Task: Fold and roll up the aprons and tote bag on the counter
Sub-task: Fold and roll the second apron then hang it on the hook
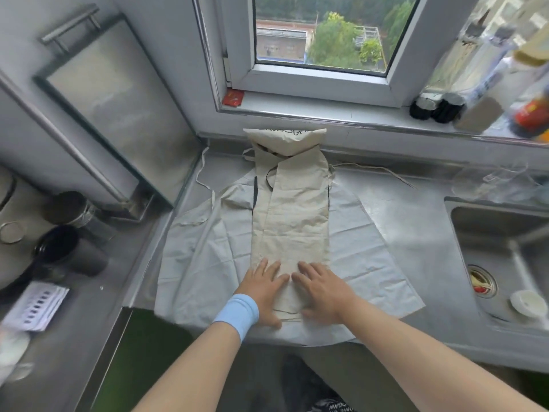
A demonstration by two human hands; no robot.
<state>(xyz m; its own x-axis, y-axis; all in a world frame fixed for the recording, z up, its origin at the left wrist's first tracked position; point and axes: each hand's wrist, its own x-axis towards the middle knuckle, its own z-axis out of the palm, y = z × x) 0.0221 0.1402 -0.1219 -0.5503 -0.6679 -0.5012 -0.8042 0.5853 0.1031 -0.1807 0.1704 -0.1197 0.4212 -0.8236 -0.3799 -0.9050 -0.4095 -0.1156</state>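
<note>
A beige apron (pixel 292 215) lies folded into a long narrow strip down the middle of the steel counter (pixel 416 233). Beneath it a pale white apron (pixel 205 257) is spread flat, its thin ties trailing off to the back left and right. A cream tote bag (pixel 285 139) with black print rests folded against the wall at the strip's far end. My left hand (pixel 264 289), with a blue wristband, and my right hand (pixel 320 289) press flat side by side on the strip's near end, fingers spread, gripping nothing.
A steel sink (pixel 505 257) with a drain strainer and a small white cup sits at the right. Bottles and jars line the windowsill at the upper right. Dark cups, a kettle and papers crowd the left counter. A framed panel leans at the back left.
</note>
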